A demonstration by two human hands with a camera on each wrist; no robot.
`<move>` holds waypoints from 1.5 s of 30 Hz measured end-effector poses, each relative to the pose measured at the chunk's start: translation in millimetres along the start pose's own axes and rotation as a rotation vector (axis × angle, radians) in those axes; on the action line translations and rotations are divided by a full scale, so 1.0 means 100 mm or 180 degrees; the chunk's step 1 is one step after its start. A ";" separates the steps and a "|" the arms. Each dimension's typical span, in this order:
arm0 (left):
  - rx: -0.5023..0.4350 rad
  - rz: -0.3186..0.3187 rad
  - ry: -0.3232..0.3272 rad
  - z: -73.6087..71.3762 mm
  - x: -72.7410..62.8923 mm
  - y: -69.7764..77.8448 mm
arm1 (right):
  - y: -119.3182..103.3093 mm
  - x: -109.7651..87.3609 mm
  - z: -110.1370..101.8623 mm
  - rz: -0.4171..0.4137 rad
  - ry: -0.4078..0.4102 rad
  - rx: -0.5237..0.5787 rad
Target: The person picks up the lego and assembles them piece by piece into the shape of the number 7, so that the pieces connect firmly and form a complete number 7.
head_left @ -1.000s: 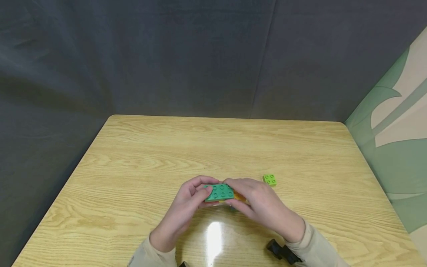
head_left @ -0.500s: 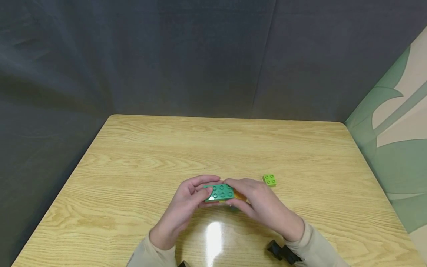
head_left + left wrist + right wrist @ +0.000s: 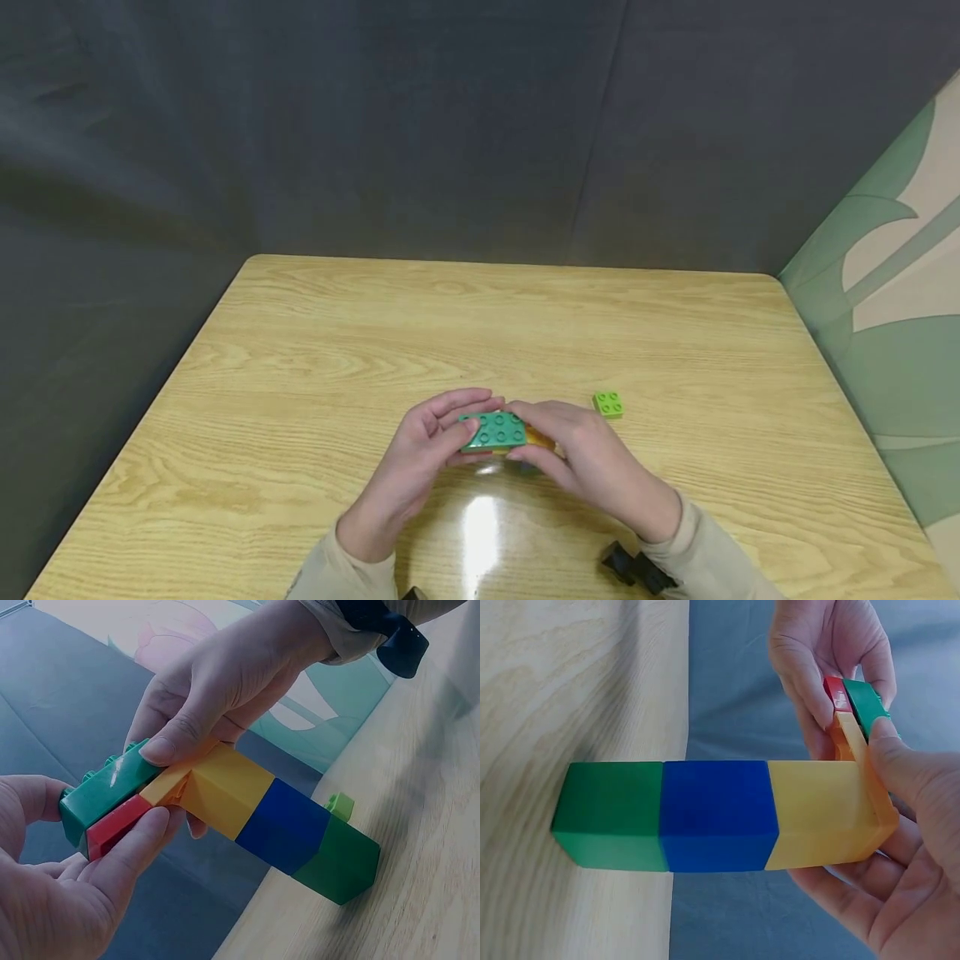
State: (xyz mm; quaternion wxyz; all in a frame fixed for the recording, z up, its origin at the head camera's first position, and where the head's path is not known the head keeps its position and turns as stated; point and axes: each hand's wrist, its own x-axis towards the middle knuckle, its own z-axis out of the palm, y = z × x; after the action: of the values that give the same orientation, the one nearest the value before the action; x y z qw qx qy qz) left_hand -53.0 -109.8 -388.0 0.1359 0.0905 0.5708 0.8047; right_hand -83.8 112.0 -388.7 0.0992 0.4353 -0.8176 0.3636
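A green toy brick (image 3: pixel 498 433) with studs on top lies between both hands in the head view. My left hand (image 3: pixel 431 454) pinches its left end, thumb on the studs, together with a red brick (image 3: pixel 118 827) beneath. My right hand (image 3: pixel 596 458) grips the other end, where an orange piece (image 3: pixel 169 784) joins a column. In the right wrist view that column runs through a yellow block (image 3: pixel 821 799) and a blue block (image 3: pixel 718 802) to a dark green block (image 3: pixel 619 802) at the table. The right palm hides part of the orange piece.
A small lime brick (image 3: pixel 608 405) with studs sits on the wooden table (image 3: pixel 337 333), just beyond the right hand. Dark cloth (image 3: pixel 420 125) hangs behind the table, and a patterned green panel (image 3: pixel 900 375) borders its right side.
The left hand's far fingers have lifted and spread slightly behind the green brick. Both hands otherwise keep their places, and the head view has shifted a little.
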 end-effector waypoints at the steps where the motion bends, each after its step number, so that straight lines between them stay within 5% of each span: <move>1: 0.0000 0.0003 0.0010 0.00 0.00 0.00 | 0.00 0.00 0.00 -0.0001 0.0008 -0.0005; 16: 0.0062 -0.0004 -0.0034 -0.02 0.00 -0.01 | 0.00 -0.03 -0.02 0.0113 -0.0122 -0.0146; 45: -0.0068 -0.0220 -0.0088 -0.02 -0.01 -0.02 | 0.02 -0.11 -0.02 0.0090 0.0119 -0.0288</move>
State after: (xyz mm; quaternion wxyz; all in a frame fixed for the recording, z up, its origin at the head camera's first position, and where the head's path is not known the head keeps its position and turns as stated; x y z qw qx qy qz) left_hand -52.5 -110.9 -390.5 0.1724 0.0803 0.5630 0.8043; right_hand -78.9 121.0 -393.1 0.1289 0.4119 -0.8373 0.3356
